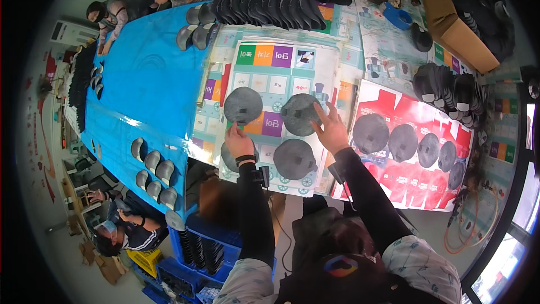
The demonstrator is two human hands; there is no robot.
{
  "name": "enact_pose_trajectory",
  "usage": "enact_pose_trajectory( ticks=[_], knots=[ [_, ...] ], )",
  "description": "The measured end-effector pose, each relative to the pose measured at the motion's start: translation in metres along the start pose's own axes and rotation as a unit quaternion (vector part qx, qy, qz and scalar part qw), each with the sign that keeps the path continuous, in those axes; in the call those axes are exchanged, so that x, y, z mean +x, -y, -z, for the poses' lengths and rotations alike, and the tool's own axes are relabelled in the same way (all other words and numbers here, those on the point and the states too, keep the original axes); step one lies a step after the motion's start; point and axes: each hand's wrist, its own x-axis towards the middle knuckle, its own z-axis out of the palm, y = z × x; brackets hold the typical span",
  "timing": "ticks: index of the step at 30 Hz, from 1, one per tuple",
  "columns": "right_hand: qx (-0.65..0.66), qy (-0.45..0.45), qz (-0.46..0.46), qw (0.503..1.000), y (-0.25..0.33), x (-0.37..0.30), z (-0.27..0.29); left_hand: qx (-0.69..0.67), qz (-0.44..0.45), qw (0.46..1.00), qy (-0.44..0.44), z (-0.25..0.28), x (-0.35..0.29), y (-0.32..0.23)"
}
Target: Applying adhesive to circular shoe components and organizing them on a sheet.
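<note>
Several dark grey round pads lie on a stack of colourful printed sheets before me. My left hand has its fingertips pinched together at the near edge of the upper left pad. Its wrist partly covers the lower left pad. My right hand is open, fingers apart, its fingertips at the right edge of the upper right pad. Nearer to me is the lower right pad, which neither hand touches. Both forearms wear black sleeves.
On the right, a red-and-white sheet bears a row of similar pads. Curved black pieces are stacked at the back. A cardboard box stands back right. Left is a blue-covered table with small curved pieces; people work around it.
</note>
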Motion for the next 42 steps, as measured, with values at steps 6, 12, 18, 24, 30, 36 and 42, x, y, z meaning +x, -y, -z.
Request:
enact_pose_trajectory(
  ticks=[6,12,18,24,30,36,42],
  knots=[
    [0.019,-0.026,0.022,0.999,0.005,-0.005,0.001,-0.054,0.053,0.997,0.029,-0.003,-0.004,0.011],
    [0.084,-0.005,0.073,0.994,0.041,0.000,-0.014,-0.174,0.140,0.975,0.013,0.000,-0.007,0.015],
    [0.105,0.002,0.128,0.986,0.074,0.003,-0.041,-0.253,0.180,0.947,0.084,0.005,0.004,0.040],
    [-0.016,0.140,0.170,0.975,0.127,0.031,-0.090,-0.323,0.207,0.918,0.101,-0.004,0.006,0.064],
    [-0.107,0.156,0.150,0.971,0.141,0.050,-0.115,-0.275,0.178,0.939,0.101,0.014,0.008,0.056],
    [-0.132,0.185,0.154,0.962,0.151,0.054,-0.122,-0.480,0.389,0.785,-0.041,0.079,0.031,0.072],
    [-0.004,0.122,0.137,0.983,0.144,0.057,-0.146,-0.516,0.377,0.765,-0.079,0.129,0.006,0.039]
  ],
)
